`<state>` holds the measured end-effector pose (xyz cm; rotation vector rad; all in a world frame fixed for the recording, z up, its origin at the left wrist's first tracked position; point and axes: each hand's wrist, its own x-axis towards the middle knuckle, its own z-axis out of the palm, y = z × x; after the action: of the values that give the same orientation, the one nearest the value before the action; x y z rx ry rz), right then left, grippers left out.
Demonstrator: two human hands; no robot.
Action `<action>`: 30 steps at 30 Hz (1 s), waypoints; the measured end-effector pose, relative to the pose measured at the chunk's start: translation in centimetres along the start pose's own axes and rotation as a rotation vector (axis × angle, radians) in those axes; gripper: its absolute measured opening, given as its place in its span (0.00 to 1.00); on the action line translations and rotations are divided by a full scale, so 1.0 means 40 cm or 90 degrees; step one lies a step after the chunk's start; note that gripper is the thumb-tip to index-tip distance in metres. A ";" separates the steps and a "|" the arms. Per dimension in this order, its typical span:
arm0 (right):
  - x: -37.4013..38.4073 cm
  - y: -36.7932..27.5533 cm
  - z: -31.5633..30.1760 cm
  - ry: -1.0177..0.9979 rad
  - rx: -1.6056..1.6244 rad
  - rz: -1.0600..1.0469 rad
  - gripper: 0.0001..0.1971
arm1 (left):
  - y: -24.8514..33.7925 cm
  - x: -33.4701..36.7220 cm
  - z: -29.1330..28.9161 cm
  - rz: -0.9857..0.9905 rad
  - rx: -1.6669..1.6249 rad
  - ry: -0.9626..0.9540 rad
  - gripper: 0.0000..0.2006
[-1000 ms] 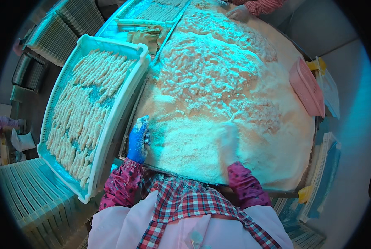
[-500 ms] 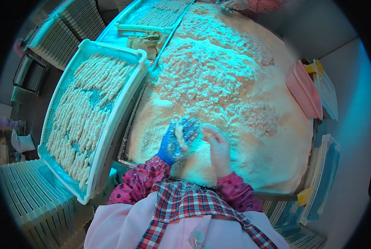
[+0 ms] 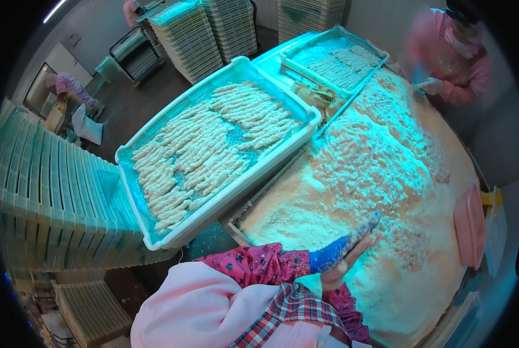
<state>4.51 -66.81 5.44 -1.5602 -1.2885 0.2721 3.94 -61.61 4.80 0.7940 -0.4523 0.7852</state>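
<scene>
My left hand, in a blue crumb-dusted glove, is pressed palm to palm with my right hand. Fingers of both point up and to the right, over the near part of a wide bed of pale breading crumbs. Whatever lies between the palms is hidden. To the left stands a white plastic tray lined with blue sheeting. Rows of crumb-coated strips fill much of it, with blue gaps showing among them.
A second tray of strips and a brown cloth lie farther back. At the right edge leans a pink basket. Stacked trays rise at left. A co-worker stands at the far right; another person bends at far left.
My view has swung left, showing more of the room. My hands, apart before with a coated strip in the left palm, have come together and now hide whatever is between them.
</scene>
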 end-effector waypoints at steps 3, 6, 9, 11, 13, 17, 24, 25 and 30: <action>-0.024 -0.011 -0.024 -0.139 0.052 -0.020 0.28 | 0.017 -0.018 0.022 0.024 0.072 -0.054 0.42; -0.033 -0.012 -0.039 -0.192 0.070 -0.021 0.29 | 0.002 -0.018 0.015 0.021 0.069 -0.050 0.44; -0.034 -0.008 -0.041 -0.196 0.071 -0.016 0.29 | 0.016 0.001 0.008 0.023 0.087 -0.064 0.44; -0.038 -0.005 -0.039 -0.183 0.071 -0.005 0.30 | 0.030 -0.009 0.026 0.039 0.085 -0.056 0.41; -0.037 -0.003 -0.027 -0.157 0.068 -0.001 0.30 | 0.000 -0.015 0.005 0.033 0.093 -0.046 0.36; -0.032 0.026 0.006 -0.062 0.073 0.005 0.31 | 0.060 0.030 -0.154 -0.225 0.375 -0.217 0.30; -0.064 0.085 0.005 0.301 0.056 0.240 0.33 | -0.025 -0.072 -0.250 -0.700 0.164 0.059 0.26; -0.061 0.083 0.004 0.285 0.054 0.226 0.33 | -0.036 -0.080 -0.255 -0.648 0.048 0.121 0.26; -0.046 0.031 -0.022 -0.083 0.092 0.012 0.35 | -0.055 -0.095 -0.128 -0.275 0.177 -0.071 0.36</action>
<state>5.12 -68.63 4.06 -1.4507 -1.3255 0.4755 3.59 -60.33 -1.82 1.1522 -0.2563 0.4041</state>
